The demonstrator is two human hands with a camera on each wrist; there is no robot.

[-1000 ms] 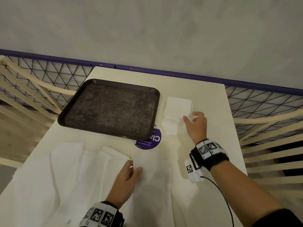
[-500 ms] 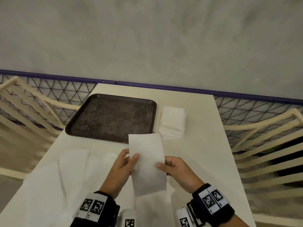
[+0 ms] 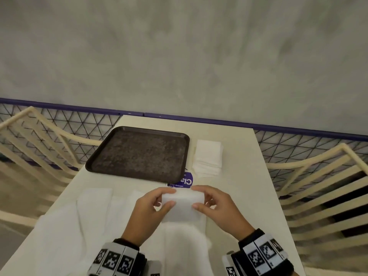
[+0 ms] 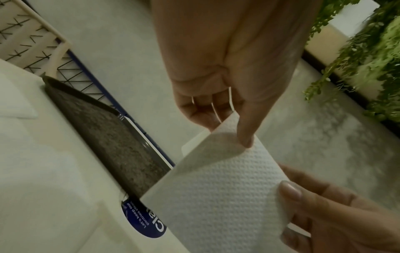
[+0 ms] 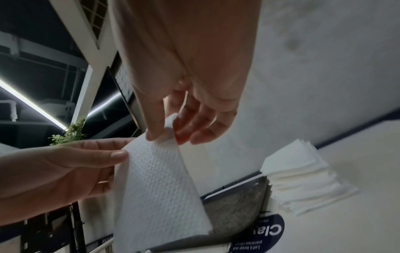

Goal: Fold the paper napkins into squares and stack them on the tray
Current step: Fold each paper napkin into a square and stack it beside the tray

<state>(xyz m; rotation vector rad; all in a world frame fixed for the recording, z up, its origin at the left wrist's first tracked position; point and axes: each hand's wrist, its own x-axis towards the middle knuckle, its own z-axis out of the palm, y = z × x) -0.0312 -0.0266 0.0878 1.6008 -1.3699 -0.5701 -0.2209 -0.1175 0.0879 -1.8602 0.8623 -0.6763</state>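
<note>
A white paper napkin (image 3: pixel 182 206) is held above the table's near part, bent over on itself with the fold at the far side. My left hand (image 3: pixel 151 208) pinches its left edge and my right hand (image 3: pixel 215 206) pinches its right edge. In the left wrist view the napkin (image 4: pixel 216 196) curls over under my left thumb (image 4: pixel 244 130). In the right wrist view my right fingers (image 5: pixel 155 126) pinch the napkin (image 5: pixel 155 188) at its top corner. The dark tray (image 3: pixel 139 154) lies at the far left with nothing on it. A stack of napkins (image 3: pixel 208 156) sits right of the tray.
Several unfolded white napkins (image 3: pixel 95 212) lie spread over the near left of the cream table (image 3: pixel 239 186). A round purple sticker (image 3: pixel 184 181) is stuck on the table at the tray's near right corner. Cream chair backs and a mesh railing flank the table on both sides.
My right hand left the napkin stack and joined my left hand on one napkin, which was lifted off the table. Its far half has since been folded over toward me.
</note>
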